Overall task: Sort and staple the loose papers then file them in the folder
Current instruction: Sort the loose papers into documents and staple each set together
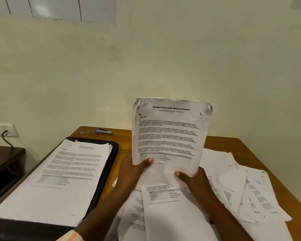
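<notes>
Wooden desk (124,143): black folder (109,167) holds a paper stack (64,171); left hand (131,171) and right hand (196,184) pinch an upright sheaf (169,134).

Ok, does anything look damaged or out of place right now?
Yes. The white printed document held upright by the left hand and right hand has crumpled top corners and ragged punctures near both, as if staples were torn out. The loose white sheets on the brown wooden table lie fanned askew.
</notes>
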The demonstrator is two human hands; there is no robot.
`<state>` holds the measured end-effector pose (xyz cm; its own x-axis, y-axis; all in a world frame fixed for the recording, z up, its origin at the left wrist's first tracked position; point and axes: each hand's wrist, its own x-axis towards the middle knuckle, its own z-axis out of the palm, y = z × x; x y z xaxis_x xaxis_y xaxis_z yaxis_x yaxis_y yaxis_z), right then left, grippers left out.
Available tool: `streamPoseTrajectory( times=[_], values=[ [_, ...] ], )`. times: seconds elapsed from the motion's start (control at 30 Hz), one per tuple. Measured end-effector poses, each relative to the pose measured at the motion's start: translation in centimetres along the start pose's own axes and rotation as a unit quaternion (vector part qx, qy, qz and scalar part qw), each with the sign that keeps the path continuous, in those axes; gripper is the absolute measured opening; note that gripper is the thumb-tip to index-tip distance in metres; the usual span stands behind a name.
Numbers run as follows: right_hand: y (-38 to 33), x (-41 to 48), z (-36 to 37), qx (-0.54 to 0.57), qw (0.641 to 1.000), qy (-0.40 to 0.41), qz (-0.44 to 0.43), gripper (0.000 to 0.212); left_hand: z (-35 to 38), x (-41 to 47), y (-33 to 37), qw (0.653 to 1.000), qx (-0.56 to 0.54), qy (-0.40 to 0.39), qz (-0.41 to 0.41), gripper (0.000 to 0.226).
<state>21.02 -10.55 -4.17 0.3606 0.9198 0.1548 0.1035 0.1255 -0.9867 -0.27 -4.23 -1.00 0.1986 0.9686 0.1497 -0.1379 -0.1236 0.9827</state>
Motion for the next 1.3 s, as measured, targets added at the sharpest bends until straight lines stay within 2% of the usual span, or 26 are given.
streamPoseTrajectory(
  times=[0.07,0.17,0.3,0.43,0.57,0.67,0.83,1.0,1.3],
  values=[
    [0.0,-0.2,0.0,0.010,1.000,-0.006,-0.005,0.042,0.0,0.6,3.6,0.999,-0.001,-0.007,0.040,0.029],
    [0.1,-0.2,0.0,0.010,1.000,-0.020,-0.007,0.046,0.3,2.7,9.2,0.992,0.033,-0.029,0.118,0.032],
    [0.4,-0.1,-0.2,0.003,1.000,-0.031,0.000,0.044,0.9,5.3,13.9,0.978,0.056,0.014,0.202,0.034],
    [0.6,0.0,-0.2,-0.002,1.000,-0.028,0.000,0.041,1.2,5.9,13.9,0.986,0.008,0.012,0.165,0.032],
    [-1.7,-0.5,-0.2,0.036,0.999,-0.034,-0.017,0.035,1.6,6.0,13.4,0.981,0.009,0.078,0.178,0.025],
    [-6.1,0.0,-0.5,0.025,0.994,0.032,-0.097,0.029,1.9,5.8,13.5,0.974,0.015,0.090,0.206,0.024],
    [-13.6,2.5,-0.3,0.068,0.975,0.105,-0.181,0.038,1.9,5.5,13.4,0.962,0.035,0.102,0.250,0.017],
    [-16.5,4.3,0.4,0.055,0.958,0.149,-0.237,0.020,1.7,5.5,13.2,0.952,0.051,0.116,0.279,0.016],
    [-17.3,4.0,0.6,0.112,0.951,0.163,-0.238,0.008,1.6,5.3,14.2,0.948,0.066,0.111,0.290,0.017]
  ],
)
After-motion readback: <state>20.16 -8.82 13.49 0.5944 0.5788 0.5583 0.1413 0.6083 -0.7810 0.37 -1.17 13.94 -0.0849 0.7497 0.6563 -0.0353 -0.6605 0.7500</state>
